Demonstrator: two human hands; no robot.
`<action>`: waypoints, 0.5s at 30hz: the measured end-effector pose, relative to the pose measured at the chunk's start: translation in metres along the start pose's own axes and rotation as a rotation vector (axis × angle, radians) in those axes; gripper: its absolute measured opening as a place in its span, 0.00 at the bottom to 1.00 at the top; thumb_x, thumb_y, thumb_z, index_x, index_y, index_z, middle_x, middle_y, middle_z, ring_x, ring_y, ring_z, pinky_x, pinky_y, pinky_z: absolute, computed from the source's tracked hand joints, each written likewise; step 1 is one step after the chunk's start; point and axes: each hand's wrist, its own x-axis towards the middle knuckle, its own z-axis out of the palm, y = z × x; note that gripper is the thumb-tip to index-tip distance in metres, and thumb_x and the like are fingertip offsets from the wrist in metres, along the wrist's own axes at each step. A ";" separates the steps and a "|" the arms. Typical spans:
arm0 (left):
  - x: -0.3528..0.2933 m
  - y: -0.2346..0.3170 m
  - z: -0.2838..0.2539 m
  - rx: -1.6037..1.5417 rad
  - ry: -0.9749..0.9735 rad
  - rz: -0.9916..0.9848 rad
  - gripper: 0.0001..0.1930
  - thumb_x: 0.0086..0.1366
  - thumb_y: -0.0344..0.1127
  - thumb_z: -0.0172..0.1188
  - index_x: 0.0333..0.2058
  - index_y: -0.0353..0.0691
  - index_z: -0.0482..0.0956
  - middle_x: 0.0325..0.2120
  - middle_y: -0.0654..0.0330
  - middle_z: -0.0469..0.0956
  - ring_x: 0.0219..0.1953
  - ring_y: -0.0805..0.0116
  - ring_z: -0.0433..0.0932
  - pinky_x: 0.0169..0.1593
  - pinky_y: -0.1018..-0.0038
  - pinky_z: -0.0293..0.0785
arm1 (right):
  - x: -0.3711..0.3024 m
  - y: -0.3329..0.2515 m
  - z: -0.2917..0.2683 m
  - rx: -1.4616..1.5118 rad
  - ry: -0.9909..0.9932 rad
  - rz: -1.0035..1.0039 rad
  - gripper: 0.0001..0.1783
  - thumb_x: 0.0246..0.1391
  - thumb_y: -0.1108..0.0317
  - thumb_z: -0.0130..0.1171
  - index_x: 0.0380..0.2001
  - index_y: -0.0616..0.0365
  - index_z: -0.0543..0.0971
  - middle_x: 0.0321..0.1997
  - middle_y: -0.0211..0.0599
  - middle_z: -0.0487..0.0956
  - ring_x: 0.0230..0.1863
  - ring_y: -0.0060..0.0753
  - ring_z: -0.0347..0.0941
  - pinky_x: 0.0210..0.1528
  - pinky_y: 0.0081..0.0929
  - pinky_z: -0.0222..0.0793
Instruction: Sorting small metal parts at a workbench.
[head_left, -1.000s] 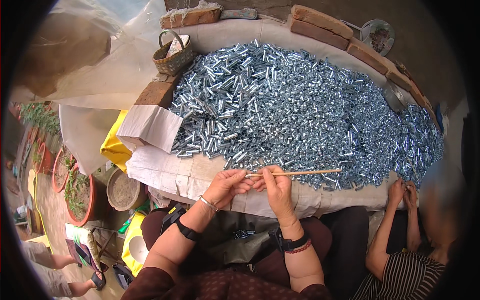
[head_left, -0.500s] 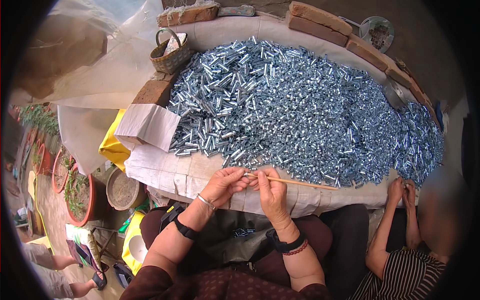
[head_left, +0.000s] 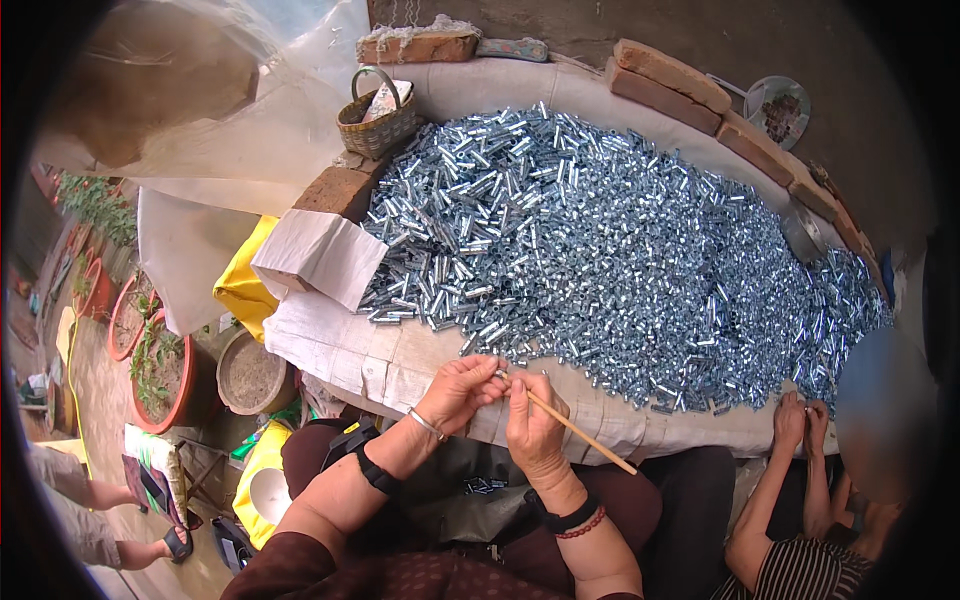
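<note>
My left hand (head_left: pixel 462 393) pinches a small shiny metal tube (head_left: pixel 500 374) between thumb and fingertips. Close beside it, my right hand (head_left: pixel 537 425) is closed around a thin wooden stick (head_left: pixel 582 433). One end of the stick meets the tube; whether it is inside the bore is hidden by my fingers. The other end slants down to the right, above my lap. Just beyond both hands spreads a large heap of silvery metal tubes (head_left: pixel 600 250), longer ones at the left and shorter ones towards the middle. A few metal pieces (head_left: pixel 485 486) lie on dark cloth in my lap.
Bricks (head_left: pixel 668 85) edge the cloth-covered surface (head_left: pixel 340 335). A wicker basket (head_left: pixel 376 130) stands at the back left, near a white paper sheet (head_left: pixel 322 255). At right, a co-worker's hands (head_left: pixel 802 418) work by the heap. Flowerpots (head_left: pixel 165 385) stand at left, near another person's legs.
The stick's free end has swung down towards me, so it slants more steeply. Both hands stay close together at the tube. The whole view has shifted slightly.
</note>
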 end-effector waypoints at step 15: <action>0.009 0.007 0.004 -0.013 -0.061 0.012 0.10 0.65 0.35 0.54 0.39 0.33 0.75 0.28 0.57 0.80 0.26 0.75 0.78 0.31 0.83 0.74 | 0.014 0.000 -0.011 0.012 0.007 -0.018 0.07 0.59 0.69 0.49 0.32 0.61 0.73 0.23 0.43 0.75 0.24 0.42 0.73 0.27 0.33 0.67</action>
